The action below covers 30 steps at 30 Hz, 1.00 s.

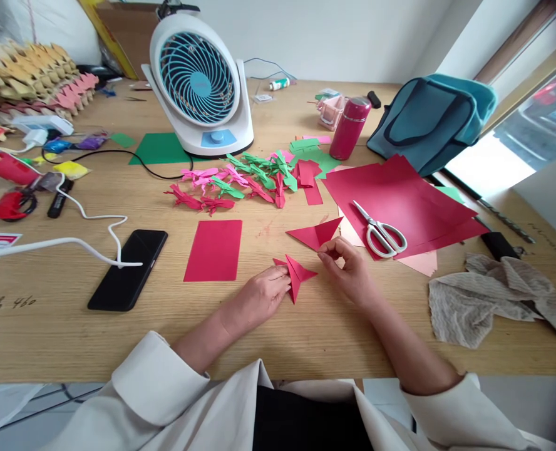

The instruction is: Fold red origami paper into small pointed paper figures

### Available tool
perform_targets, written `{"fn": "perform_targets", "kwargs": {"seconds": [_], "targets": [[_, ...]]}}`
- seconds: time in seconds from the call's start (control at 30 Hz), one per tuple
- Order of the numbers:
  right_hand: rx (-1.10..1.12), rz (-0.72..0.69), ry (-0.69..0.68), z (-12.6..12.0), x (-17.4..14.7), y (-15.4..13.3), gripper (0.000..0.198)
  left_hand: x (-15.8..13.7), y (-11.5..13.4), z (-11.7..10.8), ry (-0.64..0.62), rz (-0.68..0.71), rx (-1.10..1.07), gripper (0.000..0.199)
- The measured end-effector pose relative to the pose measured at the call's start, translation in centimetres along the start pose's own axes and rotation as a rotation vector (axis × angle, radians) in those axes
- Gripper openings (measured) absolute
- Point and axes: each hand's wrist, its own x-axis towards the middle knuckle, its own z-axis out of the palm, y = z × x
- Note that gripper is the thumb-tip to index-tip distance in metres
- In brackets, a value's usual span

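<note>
My left hand [268, 288] is closed on a folded red paper piece [297, 274], its pointed flaps spreading to the right of my fingertips. Just right of it, my right hand [348, 269] has its fingers curled in a pinch. Its fingertips are beside the lower edge of a red paper triangle [313, 235]; whether they grip anything I cannot make out. To the left on the table lies a flat red paper rectangle [213, 250]. Several small folded paper figures [240, 181] in pink, green and red are heaped beyond my hands.
White-handled scissors [384, 235] rest on large red sheets [400, 194] at the right. A black phone [128, 269] with a white cable lies left. Behind stand a fan [203, 84], a red bottle [350, 128] and a teal bag [431, 125]. A crumpled beige cloth [470, 300] lies front right.
</note>
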Motion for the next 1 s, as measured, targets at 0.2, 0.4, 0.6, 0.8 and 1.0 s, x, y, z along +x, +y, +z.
{"fn": "perform_targets", "kwargs": {"seconds": [0.2,0.4,0.6,0.8,1.0], "targets": [[-0.035,0.005,-0.027,0.0,-0.9,-0.2,0.008,-0.4,0.6,0.5,-0.037,0.004,0.084,0.029],[-0.132,0.001,-0.154,-0.1,-1.9,-0.4,0.015,-0.4,0.7,0.7,-0.065,-0.025,0.100,0.038],[-0.320,-0.159,-0.271,0.2,-2.2,-0.6,0.027,-0.6,0.7,0.9,-0.048,-0.026,0.143,0.038],[-0.459,-0.235,-0.305,0.4,-2.4,-0.2,0.028,-0.9,0.4,1.4,-0.044,-0.019,0.219,0.045],[-0.575,-0.329,-0.354,0.2,-2.3,-0.4,0.025,-0.9,0.4,1.3,-0.036,-0.020,0.208,0.050]]}}
